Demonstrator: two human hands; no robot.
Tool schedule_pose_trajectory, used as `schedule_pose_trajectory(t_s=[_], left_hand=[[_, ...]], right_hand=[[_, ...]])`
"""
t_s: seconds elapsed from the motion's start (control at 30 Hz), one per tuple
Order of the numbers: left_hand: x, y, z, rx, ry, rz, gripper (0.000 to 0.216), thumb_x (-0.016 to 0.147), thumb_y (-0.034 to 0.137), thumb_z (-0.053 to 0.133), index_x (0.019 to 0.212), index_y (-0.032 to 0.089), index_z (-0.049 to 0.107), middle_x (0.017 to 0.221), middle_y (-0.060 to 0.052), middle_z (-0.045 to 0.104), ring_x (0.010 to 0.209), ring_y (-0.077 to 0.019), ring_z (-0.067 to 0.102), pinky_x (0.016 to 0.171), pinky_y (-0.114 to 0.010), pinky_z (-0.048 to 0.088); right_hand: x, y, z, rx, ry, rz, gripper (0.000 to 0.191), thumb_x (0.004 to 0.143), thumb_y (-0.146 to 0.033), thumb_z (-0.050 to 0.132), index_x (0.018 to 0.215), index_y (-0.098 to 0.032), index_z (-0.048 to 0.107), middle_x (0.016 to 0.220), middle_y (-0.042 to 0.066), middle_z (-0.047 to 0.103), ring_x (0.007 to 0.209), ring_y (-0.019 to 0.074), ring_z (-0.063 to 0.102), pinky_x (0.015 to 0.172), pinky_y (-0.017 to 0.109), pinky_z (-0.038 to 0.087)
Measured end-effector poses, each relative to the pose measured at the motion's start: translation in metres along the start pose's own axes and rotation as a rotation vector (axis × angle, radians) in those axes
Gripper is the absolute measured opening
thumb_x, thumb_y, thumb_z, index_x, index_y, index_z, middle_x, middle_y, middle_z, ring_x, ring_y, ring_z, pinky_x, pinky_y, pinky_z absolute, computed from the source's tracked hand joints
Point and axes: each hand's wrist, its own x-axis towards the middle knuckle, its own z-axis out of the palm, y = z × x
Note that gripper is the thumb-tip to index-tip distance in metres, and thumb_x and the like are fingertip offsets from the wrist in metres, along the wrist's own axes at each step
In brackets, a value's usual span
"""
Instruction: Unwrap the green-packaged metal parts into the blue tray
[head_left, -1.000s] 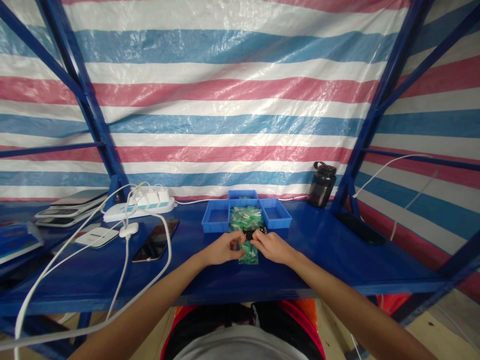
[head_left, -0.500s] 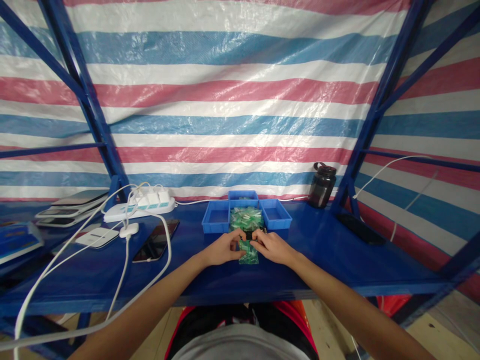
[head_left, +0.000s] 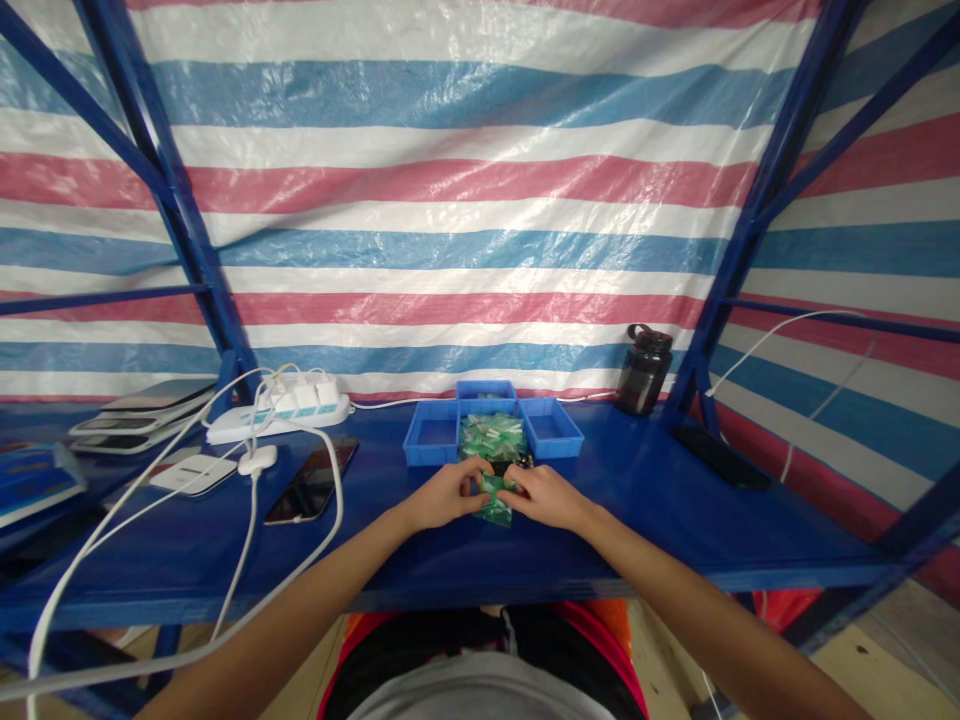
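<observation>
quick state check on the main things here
left hand, curled at the green packet
right hand, curled at the green packet
green packet, slanted, held between both hands
centre bin, heaped with green packets
left bin, open-topped
right bin, open-topped
back bin, open-topped
bottle, upright, cap on
power strip, chargers plugged in
phone, flat, screen dark

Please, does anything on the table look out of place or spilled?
Only the white cables: they loop untidily over the left of the table, one crossing the phone. Nothing looks spilled; the left hand and right hand hold a green packet.
</observation>
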Motion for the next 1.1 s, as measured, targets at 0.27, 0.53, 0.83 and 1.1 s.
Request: schedule_pose_trajectory(t_s=[0.27, 0.53, 0.83, 1.1], left_hand=[[0.0000, 0.0036, -0.0006, 0.005, -0.016, -0.012, 0.027, 0.082, 0.036, 0.061, 0.099, 0.017, 0.050, 0.067, 0.006, 0.049, 0.053, -0.0070, 0.046, 0.051, -0.018, 0.034], [-0.0015, 0.0081, -0.0022, 0.036, -0.012, 0.003, 0.025, 0.084, 0.040, 0.058, 0.092, 0.017, 0.050, 0.064, 0.006, 0.048, 0.055, -0.0085, 0.046, 0.052, -0.018, 0.033], [-0.0018, 0.0087, -0.0028, 0.116, -0.021, 0.024, 0.023, 0.086, 0.039, 0.056, 0.089, 0.017, 0.052, 0.062, 0.006, 0.046, 0.057, -0.0094, 0.046, 0.054, -0.019, 0.033], [-0.0028, 0.0085, -0.0009, 0.148, -0.007, 0.022, 0.017, 0.087, 0.033, 0.051, 0.091, 0.016, 0.054, 0.057, 0.006, 0.044, 0.052, -0.0085, 0.044, 0.051, -0.019, 0.031]], right_hand=[[-0.0006, 0.0013, 0.0011, -0.023, -0.004, -0.031, 0.024, 0.094, -0.041, 0.045, 0.090, -0.019, 0.054, 0.068, 0.001, 0.066, 0.063, 0.0161, 0.064, 0.056, 0.022, 0.034], [-0.0013, -0.0035, -0.0025, -0.045, -0.013, -0.042, 0.025, 0.097, -0.039, 0.039, 0.099, -0.020, 0.055, 0.078, 0.003, 0.069, 0.075, 0.0187, 0.067, 0.063, 0.023, 0.039], [-0.0011, -0.0044, -0.0054, -0.018, -0.021, -0.070, 0.024, 0.098, -0.031, 0.036, 0.104, -0.020, 0.057, 0.084, 0.005, 0.070, 0.077, 0.0184, 0.067, 0.068, 0.024, 0.042], [-0.0003, -0.0015, -0.0026, -0.038, -0.018, -0.073, 0.025, 0.098, -0.032, 0.037, 0.103, -0.020, 0.058, 0.083, 0.005, 0.070, 0.077, 0.0178, 0.068, 0.067, 0.024, 0.043]])
